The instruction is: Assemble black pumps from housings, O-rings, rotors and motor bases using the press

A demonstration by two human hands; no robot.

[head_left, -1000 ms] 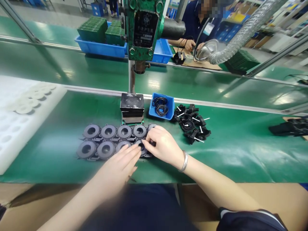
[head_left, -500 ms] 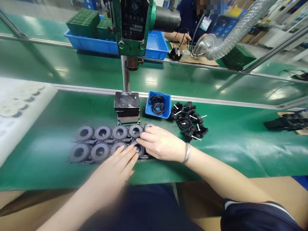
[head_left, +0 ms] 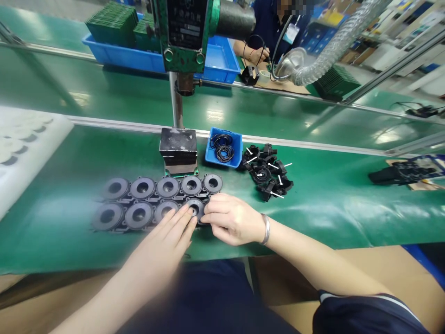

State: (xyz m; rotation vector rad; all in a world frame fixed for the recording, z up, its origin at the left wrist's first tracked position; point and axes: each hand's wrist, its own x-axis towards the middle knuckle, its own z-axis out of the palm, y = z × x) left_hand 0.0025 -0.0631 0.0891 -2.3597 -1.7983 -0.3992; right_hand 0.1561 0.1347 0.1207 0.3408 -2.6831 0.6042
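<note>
Two rows of round black housings [head_left: 130,216] with centre holes stand on the green bench. My left hand [head_left: 163,243] lies flat over the front row, its fingers stretched and the fingertips on a housing [head_left: 194,202] toward the right end. At that row's right end, my right hand [head_left: 231,220] has its fingers curled in a pinch. Whatever is between those fingertips is hidden. Just beyond this hand, the last back-row housing [head_left: 212,177] is uncovered. A small blue bin [head_left: 222,164] behind the rows contains thin black rings [head_left: 224,153].
A green press [head_left: 184,60] overhangs a black block [head_left: 178,141] behind the housings. Black parts with white pins [head_left: 269,176] are heaped to the right. A white sheet [head_left: 31,153] with pale discs lies left. Across the bench, a co-worker's hand [head_left: 260,55] is near a cable.
My right hand has come back from the back row's right end toward the front row, uncovering the last back-row housing. My left hand stays on the front row. The view has shifted slightly.
</note>
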